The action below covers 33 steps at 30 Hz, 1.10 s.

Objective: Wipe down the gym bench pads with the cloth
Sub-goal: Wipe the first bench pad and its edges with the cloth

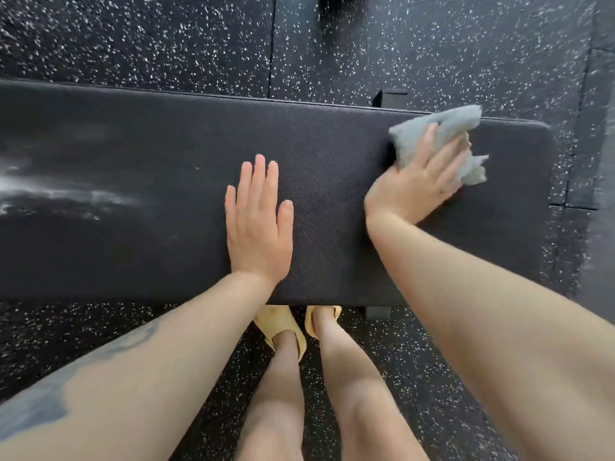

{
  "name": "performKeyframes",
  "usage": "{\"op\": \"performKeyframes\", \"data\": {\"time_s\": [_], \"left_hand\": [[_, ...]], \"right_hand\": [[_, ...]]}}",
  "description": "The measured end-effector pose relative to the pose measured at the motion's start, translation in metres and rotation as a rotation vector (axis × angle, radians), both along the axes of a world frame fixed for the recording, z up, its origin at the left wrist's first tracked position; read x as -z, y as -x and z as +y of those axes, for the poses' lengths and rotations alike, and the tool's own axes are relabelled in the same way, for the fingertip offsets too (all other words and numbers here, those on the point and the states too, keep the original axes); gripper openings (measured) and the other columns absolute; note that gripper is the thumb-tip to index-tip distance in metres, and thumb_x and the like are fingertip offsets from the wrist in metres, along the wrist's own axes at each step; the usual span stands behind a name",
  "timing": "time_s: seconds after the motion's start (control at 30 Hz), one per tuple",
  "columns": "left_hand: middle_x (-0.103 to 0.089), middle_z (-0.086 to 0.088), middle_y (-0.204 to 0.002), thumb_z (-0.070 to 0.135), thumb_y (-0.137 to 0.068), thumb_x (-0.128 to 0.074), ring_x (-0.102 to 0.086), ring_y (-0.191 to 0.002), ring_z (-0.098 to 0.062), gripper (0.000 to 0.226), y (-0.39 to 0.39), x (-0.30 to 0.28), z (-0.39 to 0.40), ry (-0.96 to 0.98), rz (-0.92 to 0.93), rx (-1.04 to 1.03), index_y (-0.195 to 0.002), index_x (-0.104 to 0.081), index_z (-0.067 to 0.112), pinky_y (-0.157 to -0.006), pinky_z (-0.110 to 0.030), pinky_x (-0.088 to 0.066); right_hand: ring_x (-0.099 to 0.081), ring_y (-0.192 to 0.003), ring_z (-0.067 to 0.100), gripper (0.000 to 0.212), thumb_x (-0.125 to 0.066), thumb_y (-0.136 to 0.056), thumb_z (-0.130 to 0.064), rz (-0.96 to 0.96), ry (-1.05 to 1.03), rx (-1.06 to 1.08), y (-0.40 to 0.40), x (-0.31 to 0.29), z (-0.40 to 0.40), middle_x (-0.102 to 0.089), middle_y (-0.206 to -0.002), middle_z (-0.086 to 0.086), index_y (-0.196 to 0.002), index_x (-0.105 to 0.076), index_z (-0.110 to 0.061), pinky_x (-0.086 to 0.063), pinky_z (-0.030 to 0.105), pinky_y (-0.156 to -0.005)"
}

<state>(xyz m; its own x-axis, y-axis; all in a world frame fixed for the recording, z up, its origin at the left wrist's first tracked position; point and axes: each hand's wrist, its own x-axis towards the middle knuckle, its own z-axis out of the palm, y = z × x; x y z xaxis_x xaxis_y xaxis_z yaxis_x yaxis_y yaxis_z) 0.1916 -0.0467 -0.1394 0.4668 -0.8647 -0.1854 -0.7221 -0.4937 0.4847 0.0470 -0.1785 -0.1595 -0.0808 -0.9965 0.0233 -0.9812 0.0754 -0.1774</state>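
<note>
I note the right hand pressing the grey cloth flat against the bench pad near its right end, fingers spread and fairly straight, wrist angled inward. The left hand lies palm-down on the pad's middle, fingers straight and together, holding nothing. White streaks mark the pad's left portion.

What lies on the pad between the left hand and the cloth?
In the head view, only bare bench pad lies between the flat left hand and the grey cloth under the right hand.
</note>
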Motion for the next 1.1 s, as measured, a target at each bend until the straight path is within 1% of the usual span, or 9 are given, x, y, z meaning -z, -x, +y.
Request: {"op": "performKeyframes", "data": {"time_s": [0.1,0.23,0.4,0.43,0.6,0.8,0.97,1.03,1.1], "left_hand": [[-0.018,-0.005,-0.161,0.031,-0.098,-0.025,-0.008,-0.149,-0.020,0.056,0.005,-0.002,-0.015,0.032,0.024,-0.015,-0.151,-0.027,0.013,-0.119,-0.038,-0.002],[-0.023,-0.007,-0.159,0.021,-0.096,-0.035,-0.013,-0.149,-0.023,0.056,0.022,-0.006,-0.024,0.049,-0.024,0.237,-0.150,-0.031,0.009,-0.119,-0.038,-0.004],[-0.016,-0.006,-0.161,0.021,-0.100,-0.038,-0.008,-0.149,-0.024,0.056,0.058,0.004,-0.035,-0.063,-0.072,0.354,-0.152,-0.023,0.012,-0.119,-0.040,-0.006],[-0.014,-0.006,-0.161,0.023,-0.100,-0.038,-0.008,-0.149,-0.024,0.057,0.063,0.005,-0.037,-0.091,-0.094,0.335,-0.153,-0.021,0.013,-0.119,-0.042,-0.007],[-0.010,-0.005,-0.162,0.028,-0.101,-0.036,-0.005,-0.149,-0.023,0.059,0.060,0.006,-0.038,-0.141,-0.156,0.385,-0.154,-0.015,0.015,-0.119,-0.043,-0.009],[-0.013,-0.005,-0.162,0.025,-0.101,-0.032,-0.008,-0.149,-0.024,0.056,0.075,0.008,-0.047,-0.125,-0.166,0.394,-0.154,-0.018,0.014,-0.119,-0.044,-0.010],[-0.011,-0.001,-0.162,0.014,-0.098,-0.036,-0.003,-0.150,-0.019,0.059,0.097,0.006,-0.063,-0.100,-0.077,0.503,-0.154,-0.017,0.016,-0.120,-0.039,-0.002],[-0.009,-0.001,-0.162,0.019,-0.101,-0.037,-0.002,-0.150,-0.019,0.057,0.099,0.005,-0.061,-0.122,-0.091,0.510,-0.154,-0.016,0.017,-0.120,-0.039,0.001],[-0.010,-0.001,-0.162,0.021,-0.102,-0.035,-0.002,-0.150,-0.020,0.055,0.101,0.006,-0.061,-0.120,-0.106,0.494,-0.154,-0.017,0.017,-0.119,-0.038,0.002]], "right_hand": [[-0.025,-0.142,0.038,0.058,-0.051,-0.084,-0.013,-0.067,-0.005,-0.524,-0.024,0.001,0.048,-0.034,-0.152,0.016,-0.141,-0.047,-0.022,-0.021,0.057,-0.114],[-0.027,-0.141,0.029,0.069,-0.066,-0.077,-0.005,0.175,-0.152,-1.332,0.116,-0.011,0.063,-0.038,-0.151,0.007,-0.140,-0.045,-0.025,-0.023,0.052,-0.115],[-0.019,-0.145,0.035,0.064,-0.038,-0.083,-0.023,0.003,-0.041,0.126,0.118,-0.005,0.012,-0.025,-0.156,0.014,-0.147,-0.036,-0.023,-0.015,0.050,-0.117],[-0.019,-0.145,0.036,0.064,-0.037,-0.083,-0.025,0.003,-0.015,0.206,0.093,-0.006,0.023,-0.025,-0.156,0.015,-0.147,-0.037,-0.022,-0.015,0.050,-0.117],[-0.025,-0.144,0.031,0.061,-0.042,-0.086,-0.009,0.108,-0.163,-1.003,0.157,-0.014,0.063,-0.031,-0.155,0.008,-0.145,-0.040,-0.024,-0.020,0.053,-0.116],[-0.024,-0.143,0.037,0.061,-0.036,-0.084,-0.025,-0.032,0.030,0.259,0.109,-0.006,0.013,-0.029,-0.154,0.016,-0.144,-0.042,-0.020,-0.018,0.051,-0.115],[-0.028,-0.142,0.031,0.058,-0.048,-0.085,-0.008,0.005,-0.160,-0.796,0.148,-0.015,0.092,-0.031,-0.154,0.009,-0.142,-0.044,-0.021,-0.023,0.053,-0.115],[-0.030,-0.141,0.030,0.067,-0.049,-0.082,-0.002,0.178,-0.147,-0.778,0.217,-0.014,0.076,-0.033,-0.153,0.008,-0.145,-0.039,-0.024,-0.020,0.050,-0.117],[-0.027,-0.142,0.032,0.073,-0.052,-0.078,-0.001,0.143,-0.121,-0.292,0.237,-0.013,0.050,-0.032,-0.154,0.012,-0.146,-0.037,-0.023,-0.016,0.049,-0.118]]}}
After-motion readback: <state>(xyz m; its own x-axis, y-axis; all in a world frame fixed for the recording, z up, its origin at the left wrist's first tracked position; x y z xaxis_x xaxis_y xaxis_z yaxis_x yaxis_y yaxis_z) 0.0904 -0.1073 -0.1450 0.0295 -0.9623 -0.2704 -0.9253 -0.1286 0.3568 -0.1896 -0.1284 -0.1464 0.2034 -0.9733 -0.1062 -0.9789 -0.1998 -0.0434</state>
